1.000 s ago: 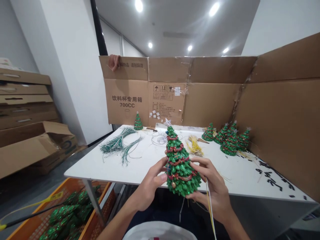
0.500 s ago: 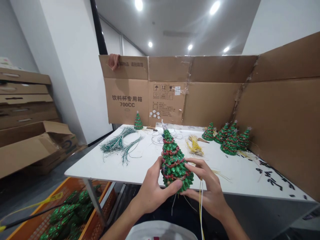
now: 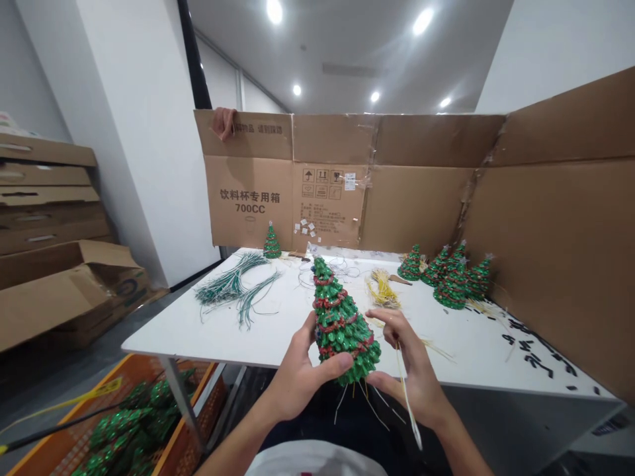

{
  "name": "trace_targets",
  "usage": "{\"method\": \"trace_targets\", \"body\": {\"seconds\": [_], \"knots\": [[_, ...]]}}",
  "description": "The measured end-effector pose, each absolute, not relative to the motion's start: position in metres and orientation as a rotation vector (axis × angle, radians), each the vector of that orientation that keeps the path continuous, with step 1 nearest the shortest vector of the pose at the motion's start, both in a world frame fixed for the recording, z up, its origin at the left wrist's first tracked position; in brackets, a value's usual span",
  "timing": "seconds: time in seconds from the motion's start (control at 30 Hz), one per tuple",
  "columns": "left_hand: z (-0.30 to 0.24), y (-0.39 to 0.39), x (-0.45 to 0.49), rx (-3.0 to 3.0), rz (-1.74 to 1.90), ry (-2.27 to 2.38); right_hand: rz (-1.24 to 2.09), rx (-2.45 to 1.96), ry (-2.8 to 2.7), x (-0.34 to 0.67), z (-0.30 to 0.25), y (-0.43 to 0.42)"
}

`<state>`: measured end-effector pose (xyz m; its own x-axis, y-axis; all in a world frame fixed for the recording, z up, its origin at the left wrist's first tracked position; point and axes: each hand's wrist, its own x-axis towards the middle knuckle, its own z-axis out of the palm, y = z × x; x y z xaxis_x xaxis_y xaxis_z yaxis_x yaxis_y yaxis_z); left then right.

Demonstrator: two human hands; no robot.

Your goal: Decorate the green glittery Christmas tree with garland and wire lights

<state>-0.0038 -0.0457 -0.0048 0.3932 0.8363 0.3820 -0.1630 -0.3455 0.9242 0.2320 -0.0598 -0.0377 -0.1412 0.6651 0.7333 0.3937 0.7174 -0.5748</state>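
Note:
My left hand (image 3: 302, 377) is closed around a small green Christmas tree figurine (image 3: 342, 324) with red garlands, its thumb across the lower front. The tree leans, its top tipped to the left, in front of the table edge. Thin white and yellow wires (image 3: 368, 395) hang from under its base. My right hand (image 3: 409, 370) is at the tree's right side, thumb by the base and index finger pointing at the branches. Its curled fingers hold a few yellow and white wires (image 3: 407, 391) that dangle below.
On the white table (image 3: 297, 337) lie a green wire bundle (image 3: 223, 284), a yellow wire bundle (image 3: 383, 289) and black pieces (image 3: 533, 360). Finished-looking trees (image 3: 450, 284) stand at right, another tree (image 3: 271, 242) at back left. Cardboard (image 3: 417, 205) walls the table. An orange crate (image 3: 198, 413) holds more trees.
The fingers of my right hand have come off the tree's side and curled. The wires in that hand have swung outward. The tree has shifted slightly left with my left hand.

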Motion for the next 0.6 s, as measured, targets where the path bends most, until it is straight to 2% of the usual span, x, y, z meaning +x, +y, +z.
{"method": "trace_targets", "body": {"seconds": [0.23,0.6], "knots": [[-0.016,-0.044,-0.005,1.475,1.201,0.541,0.495,-0.857,-1.790,0.241,-0.051,-0.049],[-0.002,-0.035,-0.013,1.650,1.160,0.576,0.139,-0.867,-1.711,0.220,-0.036,-0.061]]}}
